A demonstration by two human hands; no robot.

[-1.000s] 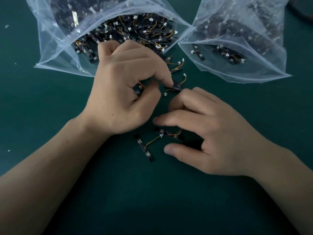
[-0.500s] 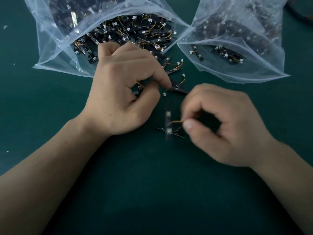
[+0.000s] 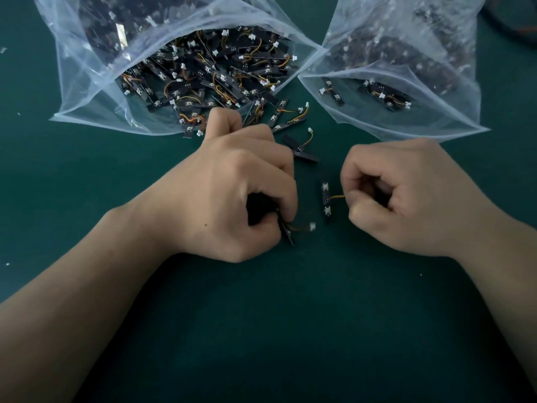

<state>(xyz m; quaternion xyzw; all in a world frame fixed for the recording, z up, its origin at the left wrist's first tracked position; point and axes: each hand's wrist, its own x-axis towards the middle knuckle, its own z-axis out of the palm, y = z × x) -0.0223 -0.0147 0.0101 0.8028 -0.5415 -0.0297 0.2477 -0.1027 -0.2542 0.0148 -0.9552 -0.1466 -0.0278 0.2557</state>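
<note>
On the far left of the green table (image 3: 290, 330) a clear plastic bag (image 3: 87, 91) lies open, heaped with small black circuit strips, each with orange wires and a white plug. A few strips have spilled out of its mouth. Just below it, the left hand (image 3: 232, 193) is curled tight round a black strip (image 3: 289, 235), whose wire and white plug (image 3: 312, 226) poke out to the right. A loose strip (image 3: 299, 148) lies on the table above the gap between the hands. The right hand (image 3: 406, 196) pinches the wire of a second strip (image 3: 326, 199), which stands upright just beside its fingers. On the far right, a second bag (image 3: 436, 123) holds a few strips at its mouth.
</note>
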